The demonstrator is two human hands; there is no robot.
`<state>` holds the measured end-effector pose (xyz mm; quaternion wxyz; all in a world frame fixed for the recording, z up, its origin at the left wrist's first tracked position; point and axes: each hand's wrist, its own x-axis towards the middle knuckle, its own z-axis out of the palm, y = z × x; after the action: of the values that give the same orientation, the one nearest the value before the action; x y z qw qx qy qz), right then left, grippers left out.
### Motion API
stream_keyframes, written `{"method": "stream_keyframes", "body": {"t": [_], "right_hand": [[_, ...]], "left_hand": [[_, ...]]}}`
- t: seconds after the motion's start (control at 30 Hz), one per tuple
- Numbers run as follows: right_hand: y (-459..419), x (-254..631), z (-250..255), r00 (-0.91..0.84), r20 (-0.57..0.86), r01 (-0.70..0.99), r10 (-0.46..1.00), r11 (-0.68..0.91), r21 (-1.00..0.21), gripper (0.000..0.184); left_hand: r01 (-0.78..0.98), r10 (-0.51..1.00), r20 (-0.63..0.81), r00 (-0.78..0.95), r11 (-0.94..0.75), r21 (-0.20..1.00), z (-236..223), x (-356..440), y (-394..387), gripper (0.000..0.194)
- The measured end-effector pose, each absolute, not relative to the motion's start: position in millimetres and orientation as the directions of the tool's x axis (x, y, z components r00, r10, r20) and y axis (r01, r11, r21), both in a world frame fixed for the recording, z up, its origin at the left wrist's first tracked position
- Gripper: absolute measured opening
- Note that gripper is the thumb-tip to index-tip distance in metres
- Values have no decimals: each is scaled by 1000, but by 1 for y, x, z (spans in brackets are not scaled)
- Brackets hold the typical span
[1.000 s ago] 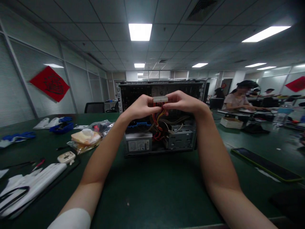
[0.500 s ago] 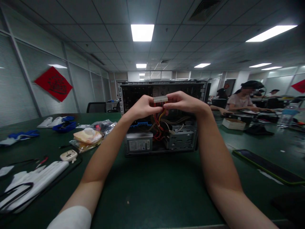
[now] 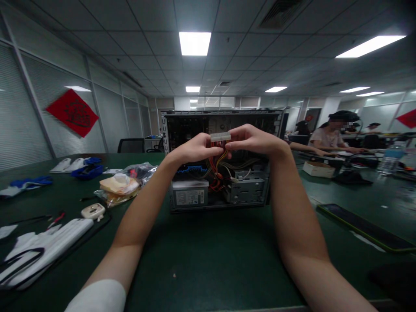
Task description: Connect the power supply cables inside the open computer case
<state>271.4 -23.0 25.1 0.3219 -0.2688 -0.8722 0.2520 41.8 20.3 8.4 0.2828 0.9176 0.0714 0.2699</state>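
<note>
Between my two hands is a wide, pale power connector (image 3: 220,137) with red, yellow and orange wires (image 3: 216,164) hanging below it. My left hand (image 3: 195,148) pinches its left end, and my right hand (image 3: 248,138) pinches the right end. Behind them an open computer case (image 3: 224,112) lies on its side frame on the table, its inside facing me. A silver power supply (image 3: 190,193) sits at its lower left, and a metal drive cage (image 3: 247,190) at the lower right. My hands cover part of the dark interior.
On the left of the green table (image 3: 208,255) lie a white power strip (image 3: 52,251), a plug adapter (image 3: 93,211), plastic bags (image 3: 121,184) and blue-and-white gloves (image 3: 30,183). To the right are a dark flat panel (image 3: 364,225), a small box (image 3: 319,169) and a seated person (image 3: 329,136).
Both hands and the connector have shifted very slightly right and down. The pinch on the connector stays the same. At right, a co-worker's arm reaches farther along the table.
</note>
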Motion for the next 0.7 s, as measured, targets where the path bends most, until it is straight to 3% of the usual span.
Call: {"method": "stream_keyframes", "body": {"t": [0.17, 0.57, 0.7], "right_hand": [[-25, 273, 26, -653, 404, 326, 640, 719, -614, 36], [-25, 273, 27, -646, 411, 326, 643, 720, -613, 36], [-24, 274, 27, -634, 410, 335, 655, 711, -618, 35]], "left_hand": [[-19, 243, 463, 852, -871, 492, 10, 39, 15, 24], [79, 356, 436, 827, -840, 536, 13, 39, 4, 29], [77, 363, 528, 768, -871, 486, 10, 42, 8, 22]]}}
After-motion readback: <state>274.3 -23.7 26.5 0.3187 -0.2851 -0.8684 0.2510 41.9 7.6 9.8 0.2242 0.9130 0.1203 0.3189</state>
